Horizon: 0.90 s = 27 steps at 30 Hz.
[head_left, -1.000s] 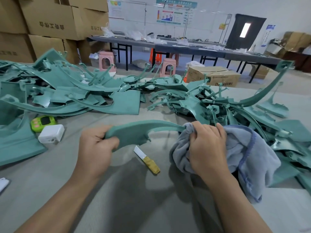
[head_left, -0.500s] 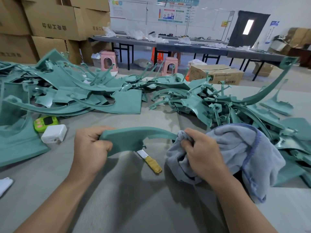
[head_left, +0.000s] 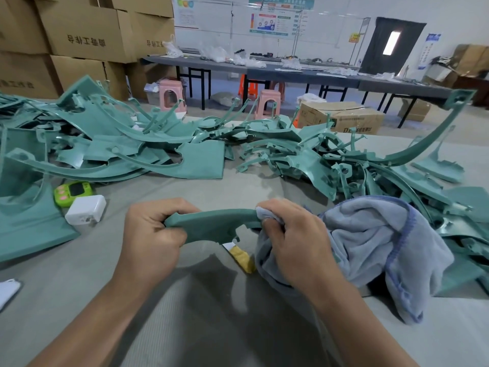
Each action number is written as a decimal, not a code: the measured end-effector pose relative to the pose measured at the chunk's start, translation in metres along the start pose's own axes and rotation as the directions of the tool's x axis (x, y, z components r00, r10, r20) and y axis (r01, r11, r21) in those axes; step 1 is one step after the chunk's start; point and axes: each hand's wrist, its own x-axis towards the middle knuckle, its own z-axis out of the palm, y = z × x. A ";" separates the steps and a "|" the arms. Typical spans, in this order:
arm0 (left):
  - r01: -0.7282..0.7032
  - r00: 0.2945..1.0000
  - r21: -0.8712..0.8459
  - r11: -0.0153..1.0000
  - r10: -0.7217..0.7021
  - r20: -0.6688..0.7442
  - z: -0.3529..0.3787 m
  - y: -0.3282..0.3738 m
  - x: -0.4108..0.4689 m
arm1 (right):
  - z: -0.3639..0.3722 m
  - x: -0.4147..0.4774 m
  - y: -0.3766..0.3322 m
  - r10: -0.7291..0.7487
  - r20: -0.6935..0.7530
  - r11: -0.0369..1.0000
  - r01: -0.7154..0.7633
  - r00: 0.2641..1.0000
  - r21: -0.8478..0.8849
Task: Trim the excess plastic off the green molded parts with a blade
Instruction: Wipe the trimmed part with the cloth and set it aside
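I hold one curved green molded part above the grey table. My left hand grips its wide left end. My right hand grips a grey-blue cloth bunched around the part's narrow right end. A blade with a yellow-wrapped handle lies on the table just below the part, half hidden by it and the cloth. Piles of green molded parts cover the table behind, with more green parts heaped at the right.
A green timer and a white charger block lie left of my left hand. A large flat green part sits at the far left. Cardboard boxes, pink stools and long dark tables stand beyond.
My right hand with the cloth has slid left along the part toward my left hand. The part has dropped lower and now covers more of the blade.
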 end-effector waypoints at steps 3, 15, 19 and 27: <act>-0.009 1.000 -0.009 1.000 0.009 -0.003 0.002 0.000 -0.001 | 0.004 -0.001 -0.008 -0.047 -0.035 0.999 0.047 0.998 -0.004; 0.118 0.991 -0.023 0.993 -0.119 -0.065 0.007 -0.016 0.002 | 0.014 -0.001 -0.012 0.029 -0.035 0.999 -0.030 0.999 -0.023; 0.109 0.993 -0.002 0.994 -0.109 -0.046 0.007 -0.016 0.000 | 0.011 -0.004 -0.007 0.106 0.028 0.994 -0.105 0.994 -0.042; 0.189 0.980 -0.036 0.981 -0.191 -0.058 0.004 -0.016 0.003 | -0.004 -0.009 0.001 0.207 0.031 0.975 -0.203 0.978 -0.088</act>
